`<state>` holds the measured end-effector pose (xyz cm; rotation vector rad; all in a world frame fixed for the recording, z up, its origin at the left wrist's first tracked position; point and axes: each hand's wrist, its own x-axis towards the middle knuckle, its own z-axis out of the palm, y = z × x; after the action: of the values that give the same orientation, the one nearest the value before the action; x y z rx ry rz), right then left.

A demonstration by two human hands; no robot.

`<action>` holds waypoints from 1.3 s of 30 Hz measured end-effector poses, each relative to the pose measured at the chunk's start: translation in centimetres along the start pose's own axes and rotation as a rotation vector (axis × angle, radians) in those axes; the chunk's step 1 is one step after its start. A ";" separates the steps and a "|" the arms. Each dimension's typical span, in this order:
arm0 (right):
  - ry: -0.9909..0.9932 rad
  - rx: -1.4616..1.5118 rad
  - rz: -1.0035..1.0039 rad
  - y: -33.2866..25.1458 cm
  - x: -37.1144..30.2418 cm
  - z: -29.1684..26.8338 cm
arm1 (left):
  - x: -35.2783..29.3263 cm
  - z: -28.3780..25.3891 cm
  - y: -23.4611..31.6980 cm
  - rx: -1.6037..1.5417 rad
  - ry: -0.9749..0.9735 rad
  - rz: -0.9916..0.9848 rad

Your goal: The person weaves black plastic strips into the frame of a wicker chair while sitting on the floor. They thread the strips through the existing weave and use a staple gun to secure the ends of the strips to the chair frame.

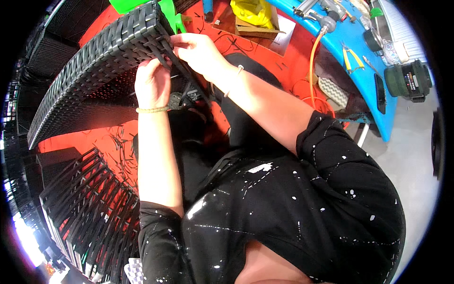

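A long black woven wicker panel rests on its edge across my lap, curving from upper middle to far left. My left hand grips loose black strips at the panel's near end, fingers closed around them. My right hand pinches another strip at the panel's corner, just right of the left hand. The strip ends hang down between both hands toward my dark trousers. A beaded band circles my left wrist.
A red floor is littered with short black offcuts. Black slatted frames lie at lower left. A blue bench at right carries yellow-handled pliers, an air tool with orange hose and a dark green device. A cardboard box holds yellow material.
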<state>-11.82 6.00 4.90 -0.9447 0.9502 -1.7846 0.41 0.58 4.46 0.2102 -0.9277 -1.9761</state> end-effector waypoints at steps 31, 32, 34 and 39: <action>0.127 -0.226 -0.093 -0.3 -1.9 0.6 | -0.1 0.8 1.0 -0.337 -0.086 -0.087; 0.135 -0.234 -0.109 -0.2 -1.9 0.6 | 0.0 0.7 1.0 -0.322 -0.098 -0.090; 0.163 -0.237 -0.109 -0.5 -2.1 1.1 | 0.0 0.2 1.0 -0.295 -0.116 -0.103; 0.268 -0.202 -0.185 -1.2 -1.9 1.9 | -0.3 0.6 1.3 -0.265 -0.087 -0.095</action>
<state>-9.95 7.74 6.33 -0.9591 1.2650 -2.0361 1.13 0.75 5.72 0.0184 -0.7112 -2.1871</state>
